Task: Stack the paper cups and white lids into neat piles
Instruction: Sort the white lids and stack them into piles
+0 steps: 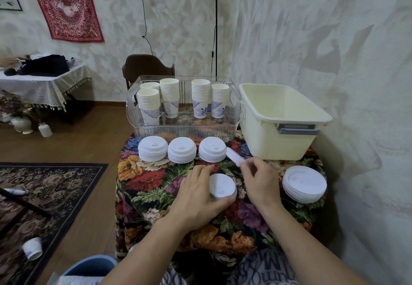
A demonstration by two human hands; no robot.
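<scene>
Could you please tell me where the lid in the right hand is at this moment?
In the head view, the lid is pinched in the right hand, tilted, just right of the rightmost lid stack and left of the cream tub.

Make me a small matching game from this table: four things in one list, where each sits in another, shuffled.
Things:
1. paper cup stacks
2. cream tub
3. lid in the right hand
4. upside-down lid pile

Places:
A. far right of the table, beside the clear tray
B. inside the clear tray
C. near right edge of the floral cloth
D. held tilted above the cloth, close to the lid stacks

Pairs: 1-B, 2-A, 3-D, 4-C
</scene>
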